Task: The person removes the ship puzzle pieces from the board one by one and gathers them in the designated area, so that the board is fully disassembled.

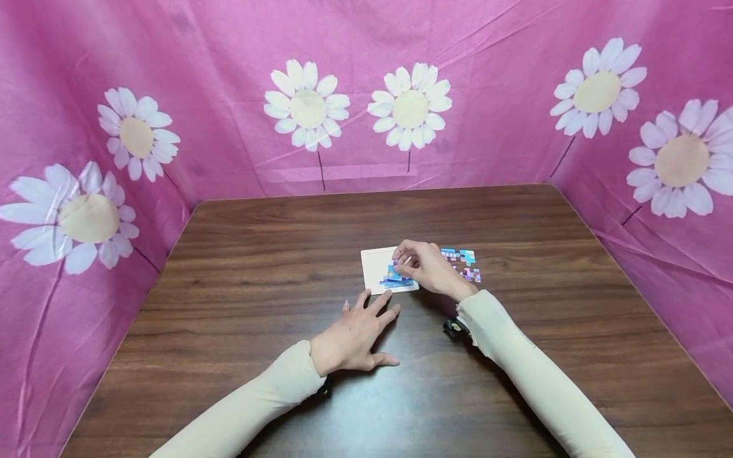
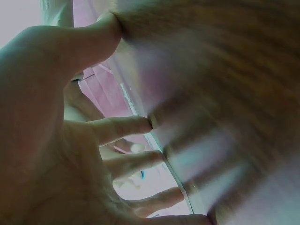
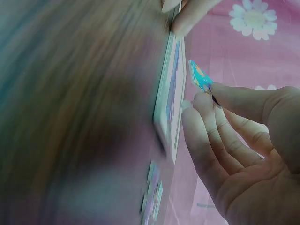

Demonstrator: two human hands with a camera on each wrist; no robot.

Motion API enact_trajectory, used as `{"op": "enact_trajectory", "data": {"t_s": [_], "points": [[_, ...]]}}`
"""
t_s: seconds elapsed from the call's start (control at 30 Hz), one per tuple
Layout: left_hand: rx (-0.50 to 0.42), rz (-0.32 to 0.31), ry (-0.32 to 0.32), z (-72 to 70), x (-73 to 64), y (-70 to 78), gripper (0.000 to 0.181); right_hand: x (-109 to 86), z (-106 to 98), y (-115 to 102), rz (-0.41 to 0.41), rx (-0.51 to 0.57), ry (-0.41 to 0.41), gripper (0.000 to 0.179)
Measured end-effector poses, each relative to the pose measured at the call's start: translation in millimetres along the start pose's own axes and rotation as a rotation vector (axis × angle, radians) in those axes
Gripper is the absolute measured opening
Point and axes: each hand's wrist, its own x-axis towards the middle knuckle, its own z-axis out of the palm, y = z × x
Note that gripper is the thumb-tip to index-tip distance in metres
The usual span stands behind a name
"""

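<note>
A white puzzle tray (image 1: 373, 262) lies flat on the table, with several blue puzzle pieces (image 1: 397, 284) laid along its near right part. My right hand (image 1: 431, 270) is over the tray's right side and pinches a puzzle piece (image 3: 200, 76) between thumb and fingers; in the right wrist view the piece is bright blue with some orange and stands clear of the tray. With fingers spread, my left hand (image 1: 355, 332) rests at the tray's near edge, its fingertips touching that edge in the left wrist view. The right hand hides part of the tray.
To the right of the tray lie several loose puzzle pieces (image 1: 471, 275), partly behind the right hand. All of this is on a brown wood-grain table (image 1: 275, 254). Pink cloth (image 1: 229, 95) with large white daisies hangs around the table's far side and both sides.
</note>
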Motion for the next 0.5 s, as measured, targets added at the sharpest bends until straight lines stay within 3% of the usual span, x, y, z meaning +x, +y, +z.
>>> {"op": "enact_trajectory", "data": {"t_s": [0.27, 0.5], "points": [[-0.018, 0.0, -0.008, -0.7, 0.5, -0.6, 0.09, -20.2, -26, 17, 0.02, -0.027, 0.034, 0.011], [-0.022, 0.005, 0.004, -0.2, -1.1, -1.2, 0.09, -34.8, -39, 29, 0.061, 0.002, -0.018, 0.008]]}}
